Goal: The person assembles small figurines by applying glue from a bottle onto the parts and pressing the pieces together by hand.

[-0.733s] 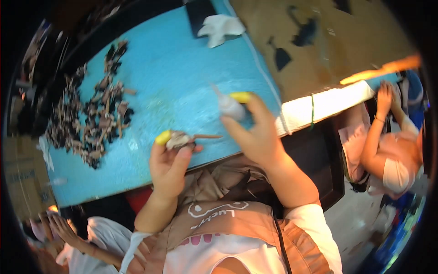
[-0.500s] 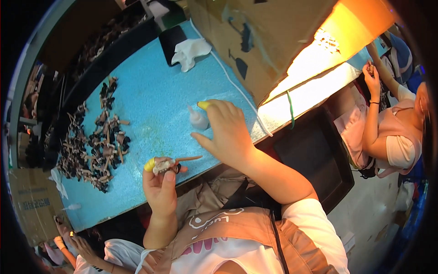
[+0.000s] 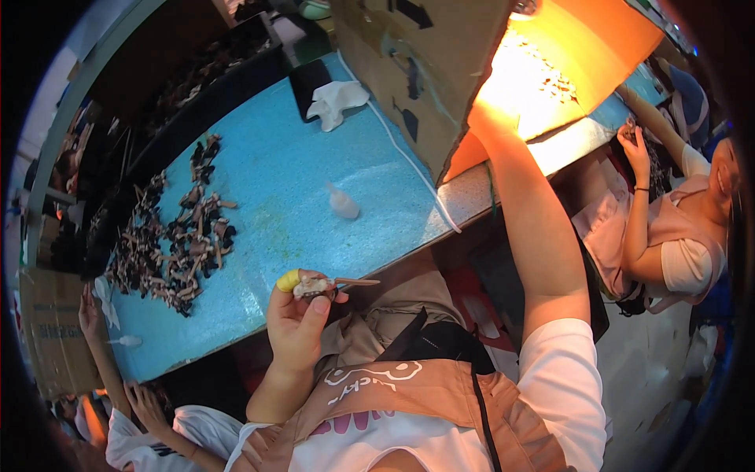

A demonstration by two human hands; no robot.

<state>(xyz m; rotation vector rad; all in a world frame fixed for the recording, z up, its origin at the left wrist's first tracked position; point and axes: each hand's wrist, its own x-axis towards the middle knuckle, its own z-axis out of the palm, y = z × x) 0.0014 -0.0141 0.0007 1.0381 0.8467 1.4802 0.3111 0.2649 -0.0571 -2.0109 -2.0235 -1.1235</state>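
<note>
Near the table's front edge my left hand (image 3: 297, 321) is closed, its thumb and fingers pinching a small cream-and-dark figure-like piece (image 3: 313, 286). A thin reddish-brown stick part juts from the piece to the right. Yellow tape wraps one fingertip. My right arm stretches forward, and my right hand (image 3: 493, 118) is inside a brightly lit cardboard box (image 3: 409, 59). Glare washes out its fingers, so what they do is hidden. A small white squeeze bottle with a narrow tip (image 3: 344, 203) stands on the blue tabletop (image 3: 267, 173), apart from both hands.
A heap of small dark and tan pieces (image 3: 177, 244) covers the table's left. A white cloth (image 3: 336, 104) and a white cable (image 3: 401, 145) lie toward the back. More small pieces (image 3: 550, 79) sit under the light. Co-workers are at right (image 3: 676, 212) and lower left (image 3: 169, 429).
My right hand has left the squeeze bottle's side and gone forward and right into the lit box. My left hand still holds the small piece, now slightly farther right in view.
</note>
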